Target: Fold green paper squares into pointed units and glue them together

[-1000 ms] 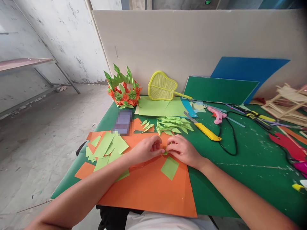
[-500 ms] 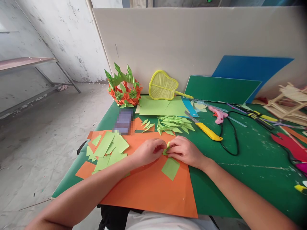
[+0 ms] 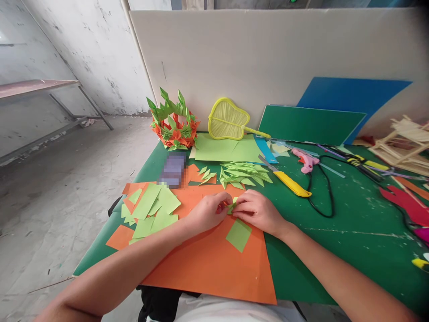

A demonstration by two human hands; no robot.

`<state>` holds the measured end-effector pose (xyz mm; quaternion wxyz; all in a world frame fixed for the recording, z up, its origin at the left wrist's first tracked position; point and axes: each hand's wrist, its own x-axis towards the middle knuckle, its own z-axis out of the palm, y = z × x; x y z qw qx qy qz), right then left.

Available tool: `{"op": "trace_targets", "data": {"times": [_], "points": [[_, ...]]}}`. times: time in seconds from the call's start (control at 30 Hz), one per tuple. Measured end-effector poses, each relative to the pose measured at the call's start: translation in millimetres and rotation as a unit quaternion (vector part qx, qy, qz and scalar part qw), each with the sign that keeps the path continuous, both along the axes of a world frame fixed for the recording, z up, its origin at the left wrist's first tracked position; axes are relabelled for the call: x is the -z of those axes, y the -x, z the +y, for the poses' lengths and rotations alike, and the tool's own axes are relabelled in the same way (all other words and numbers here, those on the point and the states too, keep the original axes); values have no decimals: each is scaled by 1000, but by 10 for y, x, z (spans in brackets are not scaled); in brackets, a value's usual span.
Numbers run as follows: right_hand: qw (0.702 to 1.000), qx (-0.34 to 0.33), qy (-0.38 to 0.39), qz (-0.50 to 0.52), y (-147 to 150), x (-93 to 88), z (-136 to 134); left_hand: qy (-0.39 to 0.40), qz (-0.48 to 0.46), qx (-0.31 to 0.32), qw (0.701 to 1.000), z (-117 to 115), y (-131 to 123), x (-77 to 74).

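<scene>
Between my fingertips is a small piece of green paper (image 3: 232, 206), partly hidden by both hands. My left hand (image 3: 210, 210) pinches it from the left, and my right hand (image 3: 256, 210) grips it from the right. Both hands are over a large orange paper sheet (image 3: 214, 273). Just below them lies a flat green paper square (image 3: 239, 235). Beyond the hands is a pile of folded green paper leaves (image 3: 246, 173), with a few more folded pieces (image 3: 206, 175) left of it. Loose green paper cuttings (image 3: 157, 210) overlap near my left forearm.
A green and orange paper crown (image 3: 174, 120) stands at the back left, beside a yellow fan (image 3: 229, 120). On the right lie a yellow utility knife (image 3: 290, 182), a pink glue gun (image 3: 304, 160) with its cord, and pliers (image 3: 360, 165). A blurred phone-like object (image 3: 173, 170) lies at left.
My fingers have shifted slightly on the small green paper, and more of its upper part shows between them. Everything else stays in place.
</scene>
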<state>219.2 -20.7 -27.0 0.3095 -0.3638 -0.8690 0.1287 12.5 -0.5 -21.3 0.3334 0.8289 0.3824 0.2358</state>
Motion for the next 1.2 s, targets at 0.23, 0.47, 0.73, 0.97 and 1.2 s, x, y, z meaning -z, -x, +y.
{"op": "trace_targets", "data": {"times": [0.23,0.47,0.73,0.97,1.2], "points": [[1000,21,11,-12,26,41,-1,-1,-24,11,1000,21,2,25],[997,53,61,17,74,82,-3,1,-18,6,1000,13,9,12],[993,95,64,18,119,119,10,6,4,-15,1000,5,-9,-24],[993,87,76,24,83,83,-4,-6,20,-28,999,-8,-33,-25],[999,-23,2,-45,-34,2,-27,-11,18,-22,1000,7,-18,26]]}}
